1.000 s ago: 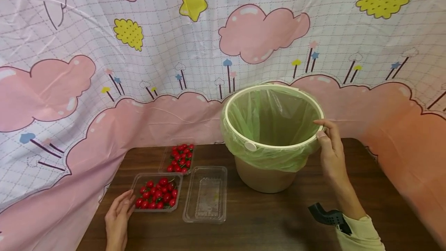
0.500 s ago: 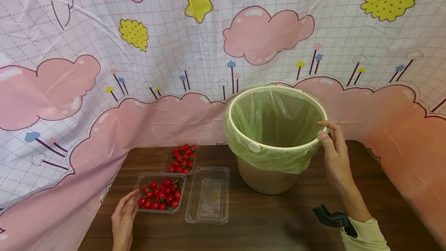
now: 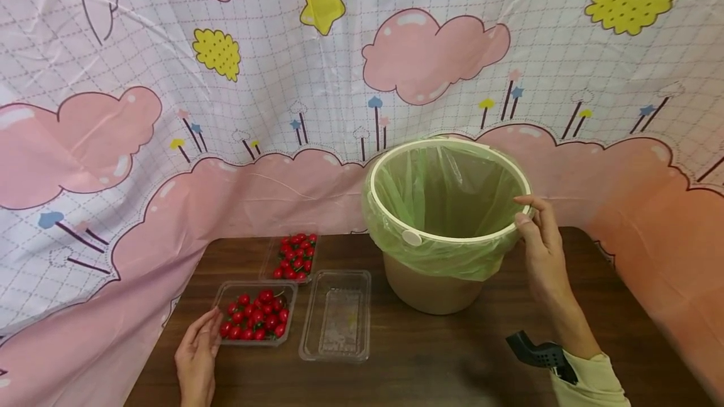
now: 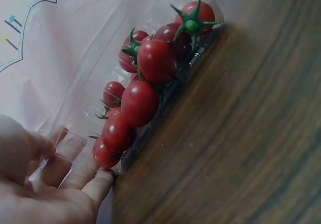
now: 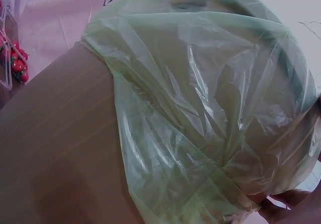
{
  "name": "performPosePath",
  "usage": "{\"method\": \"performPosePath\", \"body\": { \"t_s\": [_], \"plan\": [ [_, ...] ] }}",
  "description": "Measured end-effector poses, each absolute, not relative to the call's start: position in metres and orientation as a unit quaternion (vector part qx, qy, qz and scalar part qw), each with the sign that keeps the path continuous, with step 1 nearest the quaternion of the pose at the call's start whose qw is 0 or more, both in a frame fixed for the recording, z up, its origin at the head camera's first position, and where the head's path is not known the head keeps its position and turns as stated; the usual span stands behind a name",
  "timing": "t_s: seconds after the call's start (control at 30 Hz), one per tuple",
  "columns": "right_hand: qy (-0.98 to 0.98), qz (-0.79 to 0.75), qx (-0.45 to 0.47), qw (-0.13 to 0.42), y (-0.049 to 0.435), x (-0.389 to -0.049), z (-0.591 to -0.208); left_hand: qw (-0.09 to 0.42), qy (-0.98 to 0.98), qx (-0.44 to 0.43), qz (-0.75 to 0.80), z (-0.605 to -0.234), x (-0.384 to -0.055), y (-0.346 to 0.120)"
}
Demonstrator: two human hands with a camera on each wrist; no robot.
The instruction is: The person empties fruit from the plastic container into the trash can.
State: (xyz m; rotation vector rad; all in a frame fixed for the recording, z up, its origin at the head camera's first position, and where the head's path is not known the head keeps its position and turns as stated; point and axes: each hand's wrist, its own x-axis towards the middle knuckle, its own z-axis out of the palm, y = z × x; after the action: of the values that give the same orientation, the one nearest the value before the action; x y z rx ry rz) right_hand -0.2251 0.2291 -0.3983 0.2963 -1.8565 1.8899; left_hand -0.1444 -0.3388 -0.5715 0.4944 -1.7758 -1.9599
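Observation:
My left hand [image 3: 198,352] is at the left end of a clear plastic container [image 3: 256,341] of red cherry tomatoes [image 3: 257,314], thumb and fingers at its rim. The left wrist view shows the fingers [image 4: 83,176] against the end wall, partly seen through plastic, beside several tomatoes [image 4: 140,103] with green stems. Over at the right, my right hand [image 3: 545,250] grips the rim of a beige bin [image 3: 432,291], fingers over the edge and thumb outside. A thin green bag [image 3: 435,262] lines the bin and folds over its rim. In the right wrist view the bag hides most of that hand.
An empty clear container [image 3: 336,344] lies between the tomatoes and the bin. Behind, another clear container holds more cherry tomatoes [image 3: 296,257]. All stand on a dark wooden table [image 3: 418,363], with a patterned cloth [image 3: 283,196] hanging behind.
My left hand and the front tomato container have shifted slightly right, then slightly back left. The right hand keeps its hold on the bin rim. The view has shifted a little.

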Motion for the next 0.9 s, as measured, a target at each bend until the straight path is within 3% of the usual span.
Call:
{"method": "performPosePath", "body": {
  "t_s": [0.27, 0.67, 0.9],
  "plan": [
    [-0.663, 0.703, 0.108, 0.235, 0.228, -0.226, -0.400, 0.222, -0.632, 0.186, -0.719, -0.571, -0.145, -0.339],
    [-0.658, 0.706, 0.115, 0.234, 0.228, -0.226, -0.400, 0.311, -0.608, 0.188, -0.706, -0.562, -0.145, -0.339],
    [-0.659, 0.701, 0.119, 0.246, 0.227, -0.228, -0.400, 0.278, -0.609, 0.224, -0.708, -0.550, -0.140, -0.336]
  ]
}}
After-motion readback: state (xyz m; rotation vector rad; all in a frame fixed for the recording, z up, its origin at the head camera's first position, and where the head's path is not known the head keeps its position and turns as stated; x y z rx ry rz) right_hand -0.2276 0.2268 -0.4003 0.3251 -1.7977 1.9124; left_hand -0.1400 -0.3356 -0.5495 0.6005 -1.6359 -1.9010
